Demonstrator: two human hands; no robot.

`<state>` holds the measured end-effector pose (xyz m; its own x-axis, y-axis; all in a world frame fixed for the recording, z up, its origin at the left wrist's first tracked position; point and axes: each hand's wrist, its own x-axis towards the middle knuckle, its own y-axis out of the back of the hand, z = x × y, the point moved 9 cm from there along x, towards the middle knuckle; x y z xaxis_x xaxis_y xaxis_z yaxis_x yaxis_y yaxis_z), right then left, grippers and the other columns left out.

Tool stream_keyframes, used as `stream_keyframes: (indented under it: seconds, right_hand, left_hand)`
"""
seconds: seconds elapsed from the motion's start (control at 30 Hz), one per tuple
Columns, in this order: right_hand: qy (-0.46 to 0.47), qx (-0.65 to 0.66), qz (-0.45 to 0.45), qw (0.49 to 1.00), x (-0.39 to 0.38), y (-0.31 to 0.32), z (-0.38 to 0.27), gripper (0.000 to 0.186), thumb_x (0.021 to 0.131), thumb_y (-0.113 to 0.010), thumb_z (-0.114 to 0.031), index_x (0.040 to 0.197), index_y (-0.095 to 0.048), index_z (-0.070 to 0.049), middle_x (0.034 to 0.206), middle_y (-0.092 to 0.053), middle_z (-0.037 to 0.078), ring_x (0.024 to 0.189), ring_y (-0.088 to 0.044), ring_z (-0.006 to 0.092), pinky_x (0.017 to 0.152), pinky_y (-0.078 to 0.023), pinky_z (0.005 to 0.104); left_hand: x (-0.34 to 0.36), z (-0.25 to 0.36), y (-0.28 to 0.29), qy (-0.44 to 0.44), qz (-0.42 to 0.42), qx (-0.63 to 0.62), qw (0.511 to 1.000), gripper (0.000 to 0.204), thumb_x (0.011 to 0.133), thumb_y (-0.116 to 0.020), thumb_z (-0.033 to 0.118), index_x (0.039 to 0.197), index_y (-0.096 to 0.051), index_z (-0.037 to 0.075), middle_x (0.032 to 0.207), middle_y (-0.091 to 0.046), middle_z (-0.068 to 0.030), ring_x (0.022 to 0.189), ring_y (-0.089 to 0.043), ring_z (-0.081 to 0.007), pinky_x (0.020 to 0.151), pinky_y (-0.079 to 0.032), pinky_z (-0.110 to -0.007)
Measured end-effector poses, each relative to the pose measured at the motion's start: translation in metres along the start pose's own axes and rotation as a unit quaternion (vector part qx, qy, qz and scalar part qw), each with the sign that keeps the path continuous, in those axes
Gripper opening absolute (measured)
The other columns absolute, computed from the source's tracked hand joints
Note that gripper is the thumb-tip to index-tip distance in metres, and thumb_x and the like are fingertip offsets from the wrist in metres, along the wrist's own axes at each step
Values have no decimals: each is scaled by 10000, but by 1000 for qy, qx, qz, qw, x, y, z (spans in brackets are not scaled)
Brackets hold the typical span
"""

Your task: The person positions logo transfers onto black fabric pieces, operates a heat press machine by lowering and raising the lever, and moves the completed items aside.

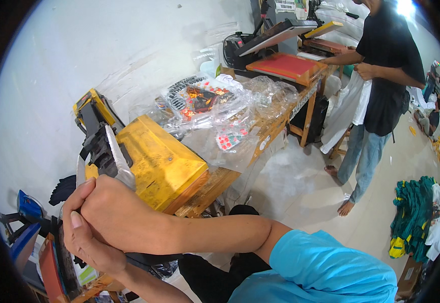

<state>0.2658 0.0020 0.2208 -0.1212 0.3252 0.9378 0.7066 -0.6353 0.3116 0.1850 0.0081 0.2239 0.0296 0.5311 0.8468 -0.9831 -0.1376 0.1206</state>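
Both my hands are closed together at the near end of the wrapped handle of a yellow heat press. My right hand is a fist, its forearm crossing from the right. My left hand lies against it from below and to the left, fingers curled. The handle's crossbar is hidden under the hands. The press's yellow top plate lies down over a wooden base at the end of a workbench.
Beyond the press lie printed transfer sheets and crumpled clear plastic. Another heat press stands raised over a red pad. A person at right holds white cloth. Green garments are piled at far right.
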Motion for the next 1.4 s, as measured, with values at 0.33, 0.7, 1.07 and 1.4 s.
stream_keyframes:
  seconds: [0.33,0.7,1.07,1.4]
  right_hand:
    - [56,-44,-86,994,6,15,-12,84,749,-740,-188,750,-714,-109,735,-697,88,723,-713,298,662,-539,444]
    - [115,-245,-80,959,17,7,-40,411,808,-877,-398,685,-593,-128,595,-585,56,554,-619,277,542,-455,426]
    - [115,-304,-90,942,19,3,-42,541,859,-875,-461,676,-537,-81,616,-544,111,559,-565,338,538,-424,436]
    - [110,-320,-78,938,18,3,-43,532,853,-884,-442,685,-525,-87,610,-530,112,553,-560,332,540,-409,434]
  left_hand:
    - [-43,23,47,-149,95,68,982,557,1071,-568,445,1310,-652,-52,1335,-696,-253,1300,-631,-357,1175,-433,-480]
    - [-203,-160,187,169,163,71,969,1253,796,-789,806,1648,-279,42,1607,-436,-212,1532,-403,-346,1255,-297,-507]
    - [-158,-218,126,185,30,-84,979,1303,692,-986,375,1712,-234,75,1684,-341,-204,1559,-345,-387,1294,-274,-497]
    - [-156,-227,128,177,19,-38,983,1357,619,-1047,294,1704,-255,98,1694,-345,-207,1526,-369,-403,1283,-298,-500]
